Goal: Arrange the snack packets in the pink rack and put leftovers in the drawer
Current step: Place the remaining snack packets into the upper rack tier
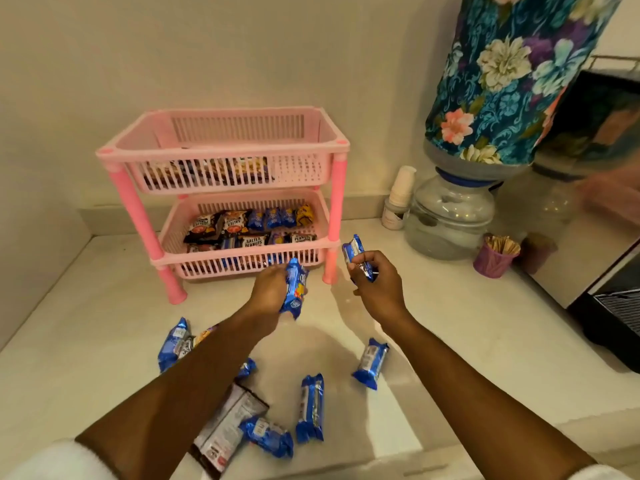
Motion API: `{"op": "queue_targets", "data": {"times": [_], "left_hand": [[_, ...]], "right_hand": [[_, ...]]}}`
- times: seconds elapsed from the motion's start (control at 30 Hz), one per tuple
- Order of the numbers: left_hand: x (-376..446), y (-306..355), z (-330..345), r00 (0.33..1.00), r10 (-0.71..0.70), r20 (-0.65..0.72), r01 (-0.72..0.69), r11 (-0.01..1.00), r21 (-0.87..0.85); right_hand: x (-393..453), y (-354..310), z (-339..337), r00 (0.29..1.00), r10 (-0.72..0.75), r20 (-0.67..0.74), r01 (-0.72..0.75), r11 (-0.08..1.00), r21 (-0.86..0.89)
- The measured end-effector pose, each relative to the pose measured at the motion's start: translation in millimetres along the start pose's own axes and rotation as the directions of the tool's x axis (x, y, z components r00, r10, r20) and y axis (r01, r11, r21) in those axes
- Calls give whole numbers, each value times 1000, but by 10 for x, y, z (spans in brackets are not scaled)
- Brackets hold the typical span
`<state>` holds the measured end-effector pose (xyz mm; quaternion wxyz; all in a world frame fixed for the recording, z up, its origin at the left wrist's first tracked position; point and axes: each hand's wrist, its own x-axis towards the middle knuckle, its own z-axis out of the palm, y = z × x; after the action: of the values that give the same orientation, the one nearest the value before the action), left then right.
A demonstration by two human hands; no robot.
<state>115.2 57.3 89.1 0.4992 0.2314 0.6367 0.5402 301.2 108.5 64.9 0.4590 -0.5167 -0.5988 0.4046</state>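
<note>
The two-tier pink rack [221, 147] stands against the wall on the white counter [450, 341]. Its lower tier holds several peanut and biscuit packets [242, 230]; darker packets show through the upper tier's slats [207, 171]. My left hand [268, 289] grips a blue biscuit packet [294, 289] just in front of the lower tier. Right of the rack's front leg, my right hand [375, 282] holds another blue packet [356, 254]. Several blue packets lie loose on the counter nearer me [311, 407], [370, 362], [266, 436], [171, 342], plus a dark flat packet [225, 431].
A water dispenser jug under a floral cover [512, 77] stands on its clear base [448, 216] at the right. Stacked paper cups [401, 195] and a purple cup of wooden sticks [495, 256] sit beside it. A dark appliance [613, 306] fills the far right.
</note>
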Motion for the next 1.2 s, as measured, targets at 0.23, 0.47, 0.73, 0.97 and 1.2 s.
{"op": "queue_targets", "data": {"times": [0.23,0.47,0.73,0.97,1.2], "left_hand": [[-78,897,0,976,132,172,-76,952,-298],[39,1817,-203,916,280,287,-242,957,-162],[338,2775,-192,799,504,328,-483,863,-151],[942,3007,60,894,395,210,-423,899,110],[1419,2944,261,954,190,230,-279,841,463]], "right_hand": [[238,-919,458,994,-71,78,44,950,309],[615,-1730,700,990,-61,125,0,899,437],[1351,-2410,640,969,-35,243,-89,872,482],[2110,-2535,612,962,27,271,-24,1000,-14],[2578,-2433,770,907,60,417,241,739,-629]]}}
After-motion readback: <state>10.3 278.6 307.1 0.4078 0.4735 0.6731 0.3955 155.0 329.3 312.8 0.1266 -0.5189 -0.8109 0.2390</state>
